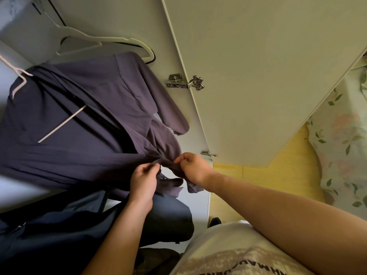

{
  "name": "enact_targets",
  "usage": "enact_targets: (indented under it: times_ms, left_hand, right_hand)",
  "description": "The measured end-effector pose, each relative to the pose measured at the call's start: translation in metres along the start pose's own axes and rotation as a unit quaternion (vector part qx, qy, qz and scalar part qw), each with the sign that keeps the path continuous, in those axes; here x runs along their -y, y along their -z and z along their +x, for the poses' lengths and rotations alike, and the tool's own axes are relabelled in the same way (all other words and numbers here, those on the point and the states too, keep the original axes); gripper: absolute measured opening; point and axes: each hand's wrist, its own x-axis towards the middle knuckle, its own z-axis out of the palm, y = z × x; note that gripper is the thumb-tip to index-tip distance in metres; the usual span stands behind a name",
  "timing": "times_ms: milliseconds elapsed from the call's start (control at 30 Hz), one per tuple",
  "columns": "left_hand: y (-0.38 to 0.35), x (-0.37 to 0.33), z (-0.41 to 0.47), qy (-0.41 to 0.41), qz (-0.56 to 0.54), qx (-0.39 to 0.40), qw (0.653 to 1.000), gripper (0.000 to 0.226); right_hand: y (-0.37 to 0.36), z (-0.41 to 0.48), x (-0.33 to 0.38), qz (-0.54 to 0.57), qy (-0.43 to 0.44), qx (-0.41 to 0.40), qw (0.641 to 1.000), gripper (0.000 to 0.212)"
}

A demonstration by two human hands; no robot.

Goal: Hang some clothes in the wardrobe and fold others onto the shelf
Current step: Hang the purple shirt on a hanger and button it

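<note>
Wardrobe interior: purple garment [83, 116] hangs on white hanger [59, 126]; left hand [144, 181] and right hand [193, 167] both pinch its hem, likely straightening it.

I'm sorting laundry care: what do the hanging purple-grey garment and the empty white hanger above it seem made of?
The purple-grey garment: soft matte fabric, possibly cotton; it drapes in loose folds without shine. The empty white hanger: probably plastic, smooth, with a thick moulded outline.
</note>
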Motion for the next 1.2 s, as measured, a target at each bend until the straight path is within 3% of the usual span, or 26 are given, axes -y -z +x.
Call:
enact_targets:
  times_ms: [100,267,467,633,800,1033,1200]
  left_hand:
    - [0.000,0.002,-0.001,0.001,0.034,0.017,0.999,0.013]
    - [0.003,0.000,-0.003,0.018,0.038,0.014,0.999,0.018]
    - [0.005,-0.001,-0.004,0.057,0.033,0.013,0.998,0.032]
    - [0.006,-0.002,-0.001,0.135,-0.034,0.000,0.990,0.009]
    - [0.002,-0.001,-0.002,0.124,-0.058,0.044,0.990,0.014]
    - [-0.001,-0.003,-0.014,0.125,-0.055,0.113,0.984,0.017]
    - [-0.004,-0.006,-0.017,0.135,-0.043,0.119,0.983,0.019]
  right_hand:
    - [0.000,0.001,-0.001,0.011,-0.014,0.006,1.000,0.022]
    - [0.001,0.002,-0.006,-0.137,0.073,-0.005,0.988,0.018]
    - [0.001,0.001,-0.006,-0.239,0.078,-0.008,0.968,0.015]
    - [0.000,0.001,-0.006,-0.227,0.053,0.027,0.972,0.016]
    - [-0.003,0.001,-0.006,-0.275,0.090,0.006,0.957,0.009]
    - [-0.002,0.000,0.001,-0.169,0.051,-0.002,0.984,0.010]
    - [-0.004,-0.001,0.001,-0.094,0.010,0.027,0.995,0.011]
